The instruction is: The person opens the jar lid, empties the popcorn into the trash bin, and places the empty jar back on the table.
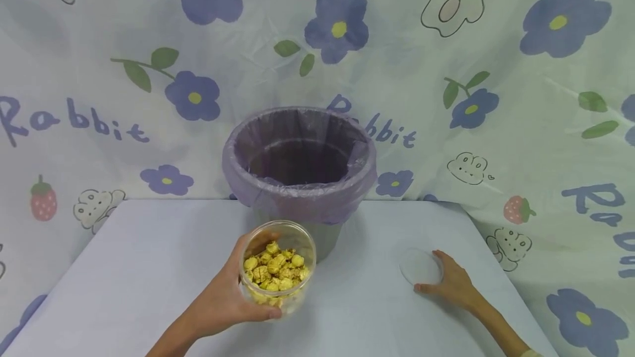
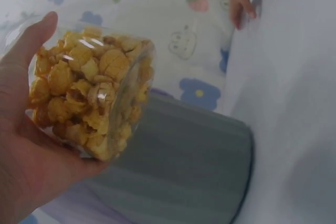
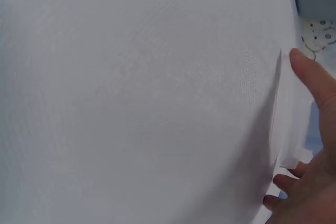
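My left hand (image 1: pixel 225 291) grips a clear plastic jar (image 1: pixel 300 304) of yellow popcorn (image 1: pixel 275 271), thumb on one side and fingers round the other. The jar has no lid on and its open mouth faces the head camera. In the left wrist view, popcorn (image 2: pixel 79 87) shows through the jar wall. Over on the right, my right hand (image 1: pixel 453 282) holds a round clear lid (image 1: pixel 420 266) by its edge between thumb and fingers. Seen edge-on in the right wrist view, the lid (image 3: pixel 289 114) is low at the white surface; whether it touches is hard to tell.
A grey bin (image 1: pixel 327 238) with a purple bag (image 1: pixel 297 203) folded over its rim stands behind the jar, its mouth facing up. The white tabletop (image 1: pixel 173 258) lies under everything. Behind and beside it hangs a cloth (image 1: pixel 268 81) printed with flowers and rabbits.
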